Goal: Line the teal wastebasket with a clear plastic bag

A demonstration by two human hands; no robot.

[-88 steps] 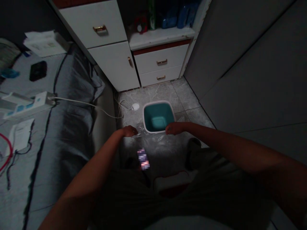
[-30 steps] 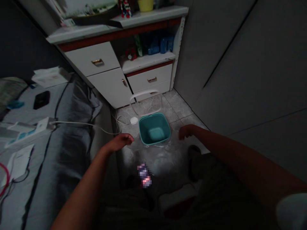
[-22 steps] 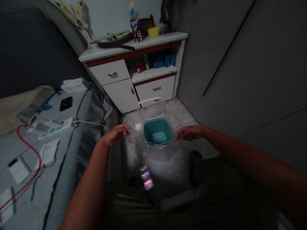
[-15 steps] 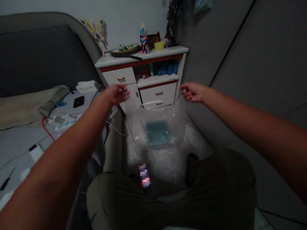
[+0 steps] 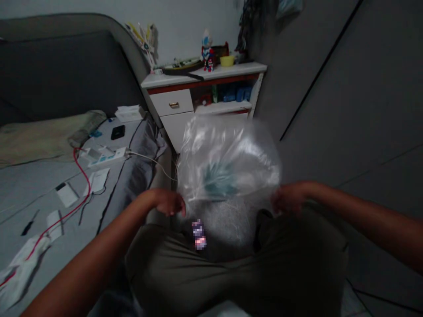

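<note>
A clear plastic bag (image 5: 231,145) billows out in front of my knees, with a blurred teal patch showing through its middle. My left hand (image 5: 170,203) pinches the bag's near left edge, fingers closed. At the near right edge, my right hand (image 5: 287,197) is closed on the plastic too, smeared by motion. Below the bag, between my legs, lies a small pixelated object (image 5: 198,234) on the floor.
A bed (image 5: 109,189) on the left carries a power strip (image 5: 109,158), a red cable, a black phone-like object (image 5: 118,132) and a tissue pack (image 5: 128,113). Ahead is a white cabinet (image 5: 175,121) with toy figures on top. A grey panel (image 5: 346,110) stands at the right.
Both my hands have moved down and toward my lap. The bag has swung up and puffed out, covering more of the cabinet's drawers. The view has shifted slightly.
</note>
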